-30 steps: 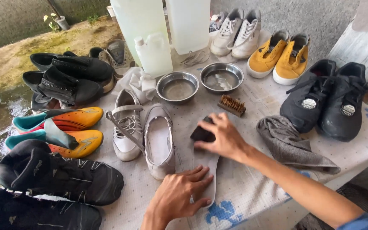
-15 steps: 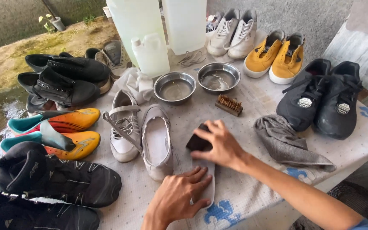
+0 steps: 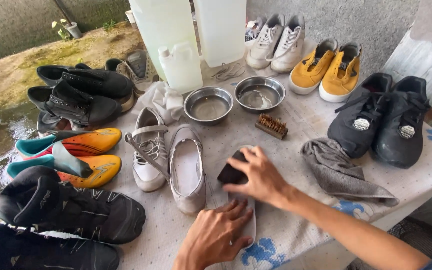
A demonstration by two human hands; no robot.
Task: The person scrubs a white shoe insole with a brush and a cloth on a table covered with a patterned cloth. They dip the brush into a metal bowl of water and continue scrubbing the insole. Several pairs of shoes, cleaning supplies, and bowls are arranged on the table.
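1. Head view, hands: right hand (image 3: 258, 177) is curled down over a dark brush (image 3: 232, 171), fingers wrapped on top of it, pressing it onto a white insole (image 3: 250, 227) lying flat on the table (image 3: 296, 120) near the front edge.
2. Left hand (image 3: 216, 235) lies flat w/ fingers spread, palm down on the near end of the insole, pinning it. Not gripping anything, just pressed flat. The 2 hands are close, nearly touching, left below right.
3. Just left of the brush: pair of light grey shoes (image 3: 171, 157), one w/ laces and a strap, the other open, inside showing.
4. Behind the hands: small brown bristle brush (image 3: 272, 126), then 2 steel bowls (image 3: 233, 100) side by side, both look to hold a little liquid.
5. Right of the hands: crumpled grey cloth (image 3: 338, 167), just beside the forearm.
6. Far right: pair of black shoes (image 3: 381, 120). Back right: yellow shoes (image 3: 328, 67), and white sneakers (image 3: 276, 37) next to them.
7. Back centre: big translucent jugs (image 3: 186, 25) w/ a smaller white jug (image 3: 180, 65) in front.
8. Left side: orange-and-teal boots (image 3: 66, 155), black lace-up shoes (image 3: 83, 95) behind them, black padded shoes (image 3: 61, 210) at the near-left corner.
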